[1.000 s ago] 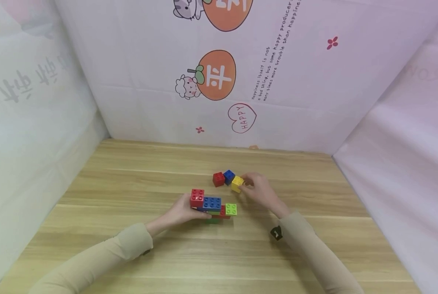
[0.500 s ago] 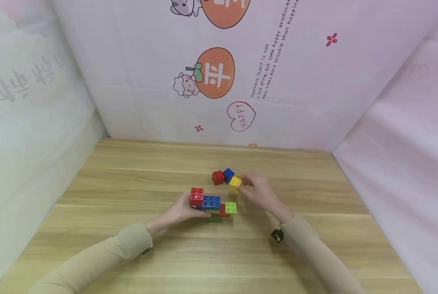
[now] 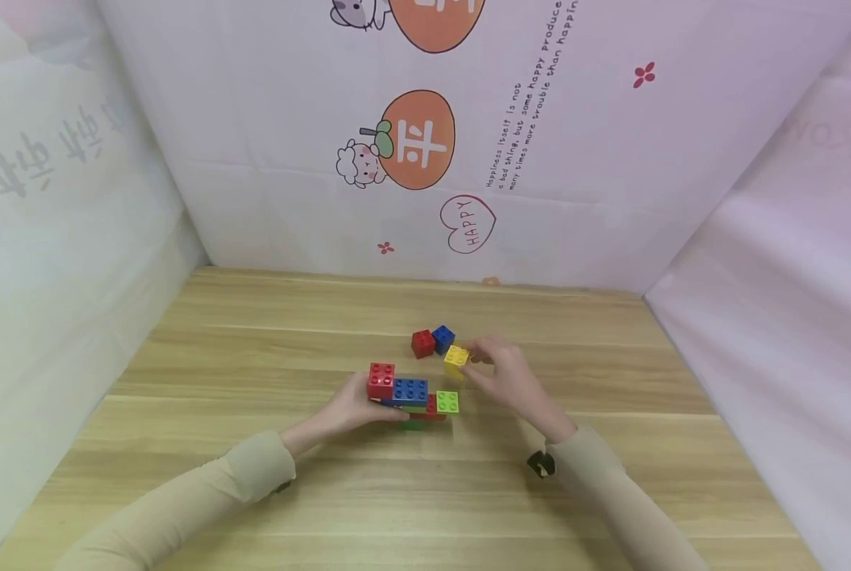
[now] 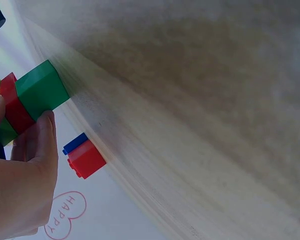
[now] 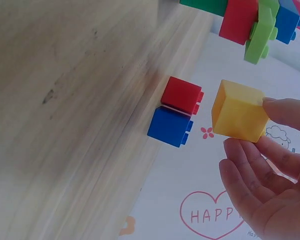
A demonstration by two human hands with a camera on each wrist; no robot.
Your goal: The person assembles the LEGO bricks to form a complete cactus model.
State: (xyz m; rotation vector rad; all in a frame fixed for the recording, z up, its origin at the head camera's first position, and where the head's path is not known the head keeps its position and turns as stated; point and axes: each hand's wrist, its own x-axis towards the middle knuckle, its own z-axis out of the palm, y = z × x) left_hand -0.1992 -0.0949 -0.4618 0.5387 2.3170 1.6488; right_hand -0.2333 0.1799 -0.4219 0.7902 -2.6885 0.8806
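Cube of yellow plastic [image 3: 457, 357] pinched in my right hand [image 3: 504, 373]; my left hand [image 3: 356, 404] grips multicoloured plastic-brick stack [image 3: 410, 391], long axis roughly hand-to-hand.

A single block [image 3: 457, 358] sits between the fingertips [image 5: 235, 150] of the right hand [image 3: 508, 374], above the table [image 3: 396, 500]. Beyond and left of them stand two loose blocks [image 3: 423, 345]; nearer and left, a stack [image 3: 411, 392] lies in the left hand [image 3: 352, 406].

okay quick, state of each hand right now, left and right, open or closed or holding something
Left hand: closed, holding the stepped stack of multicoloured studded plastic bricks.
Right hand: closed, pinching the yellow cube-shaped plastic brick.
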